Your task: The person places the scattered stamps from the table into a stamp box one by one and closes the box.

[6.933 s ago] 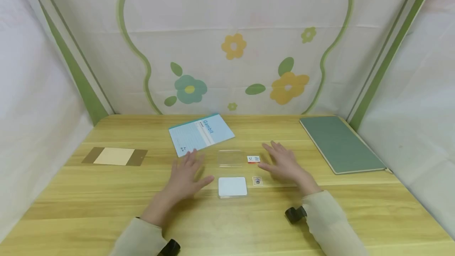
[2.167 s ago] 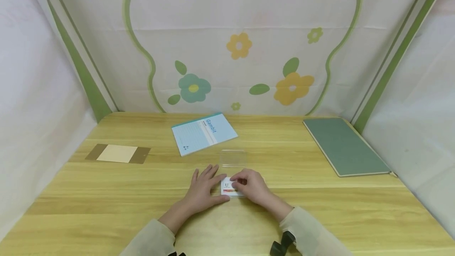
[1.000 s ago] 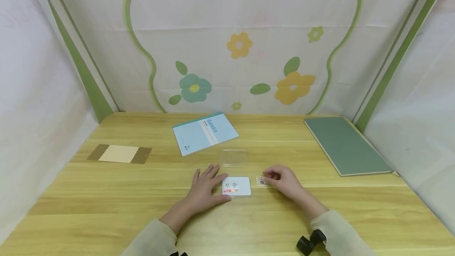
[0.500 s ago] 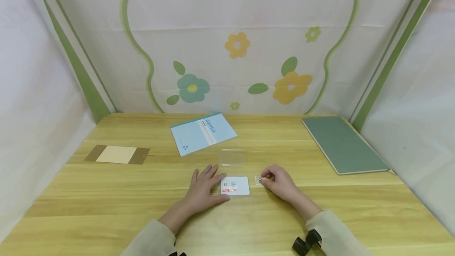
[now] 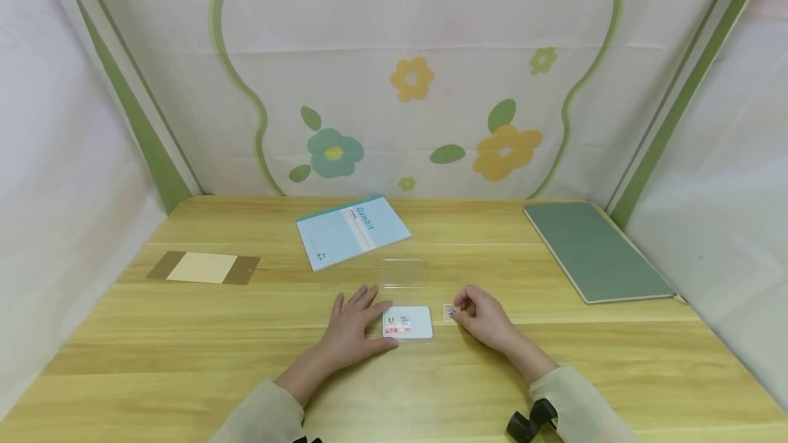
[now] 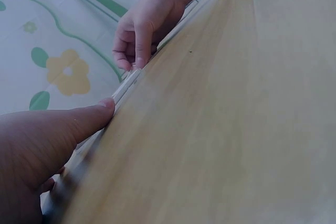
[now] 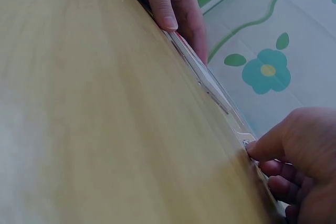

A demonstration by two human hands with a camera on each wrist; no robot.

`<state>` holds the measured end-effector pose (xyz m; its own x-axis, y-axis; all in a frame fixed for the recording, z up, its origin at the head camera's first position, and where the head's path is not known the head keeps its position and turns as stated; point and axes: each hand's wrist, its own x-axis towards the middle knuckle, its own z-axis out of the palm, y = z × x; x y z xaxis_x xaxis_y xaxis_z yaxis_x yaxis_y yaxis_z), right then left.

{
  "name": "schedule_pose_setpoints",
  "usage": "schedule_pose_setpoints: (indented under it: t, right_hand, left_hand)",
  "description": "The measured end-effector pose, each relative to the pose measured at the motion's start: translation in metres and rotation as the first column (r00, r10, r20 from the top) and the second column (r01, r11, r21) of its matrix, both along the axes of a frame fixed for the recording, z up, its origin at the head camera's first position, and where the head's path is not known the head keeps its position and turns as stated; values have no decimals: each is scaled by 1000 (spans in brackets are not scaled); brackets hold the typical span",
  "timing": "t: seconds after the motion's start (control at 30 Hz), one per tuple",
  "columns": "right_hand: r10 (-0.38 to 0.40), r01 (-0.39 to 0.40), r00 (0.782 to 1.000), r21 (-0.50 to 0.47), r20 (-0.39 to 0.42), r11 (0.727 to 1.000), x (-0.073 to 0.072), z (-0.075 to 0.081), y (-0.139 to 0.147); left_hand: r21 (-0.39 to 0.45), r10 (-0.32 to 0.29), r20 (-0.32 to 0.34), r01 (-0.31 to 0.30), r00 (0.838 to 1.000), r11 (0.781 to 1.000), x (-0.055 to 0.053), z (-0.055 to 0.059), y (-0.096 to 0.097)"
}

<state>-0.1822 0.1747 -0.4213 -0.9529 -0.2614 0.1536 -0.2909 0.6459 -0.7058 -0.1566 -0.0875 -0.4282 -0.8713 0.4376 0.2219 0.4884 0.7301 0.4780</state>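
In the head view a white card (image 5: 421, 324) lies in a clear, thin case, with a small label (image 5: 397, 323) bearing a dark "U" mark and a red strip on its left half. My left hand (image 5: 345, 335) holds the case's left end between thumb and index finger, its other fingers spread on the table. To the right, my right hand (image 5: 484, 320) pinches at the right edge of a small square stamp-like piece (image 5: 449, 314) with a dark picture. In the right wrist view the thumb (image 7: 257, 148) is right at that square, its other fingers curled.
A clear plastic cover (image 5: 403, 273) lies just behind the case. Further back is a light blue notebook (image 5: 353, 231), with a green notebook (image 5: 597, 251) at right and a brown-and-cream card (image 5: 203, 268) at left. A printed cloth (image 5: 394, 19) hangs behind the table.
Earlier, both hands were raised and the label lay on the table; it then came onto the white card. My right hand has since moved right to the square piece, while my left stays on the case.
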Motion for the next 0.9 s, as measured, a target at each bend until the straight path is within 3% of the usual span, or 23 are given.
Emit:
schedule_pose_setpoints:
  t: [0.17, 0.57, 0.9]
  right_hand:
    - [35, -36, 999, -18, -32, 999, 0, -1, 1]
    - [-24, 24, 1000, -73, -6, 997, -4, -1, 0]
    - [45, -20, 992, -209, 115, 978, -2, 11, -8]
  left_hand:
    - [-1, 0, 4, 0, 1000, 1000, 0, -1, 0]
    - [2, 3, -10, -3, 1000, 1000, 0, -2, -1]
    - [-3, -3, -16, 3, 1000, 1000, 0, -1, 0]
